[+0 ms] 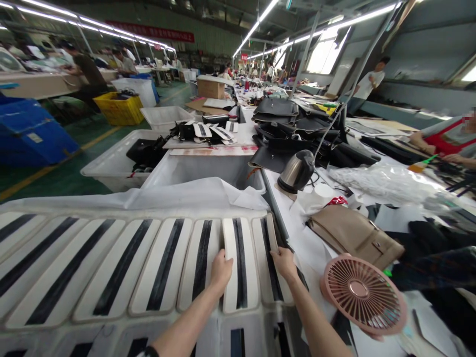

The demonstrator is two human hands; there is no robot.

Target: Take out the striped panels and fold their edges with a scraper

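A row of white rounded panels, each with a black lengthwise stripe, lies across the pale work surface in front of me. My left hand (222,271) pinches the left edge of one white striped panel (241,267), its thumb on top; that edge is slightly raised. At the right end of the row, my right hand (284,265) grips the right edge of the last striped panel (265,277), which curls up there. Both panels lie side by side. The fingers beneath the edges are hidden. More striped pieces (238,342) show nearer me, under a hazy translucent layer.
To the right are a pink fan (362,292), a taupe bag (353,235) and a steel kettle (296,171). Black bags (275,111) pile up behind. Grey bins (107,158) stand beyond the white sheet (201,193). A person in a red apron (451,134) is at far right.
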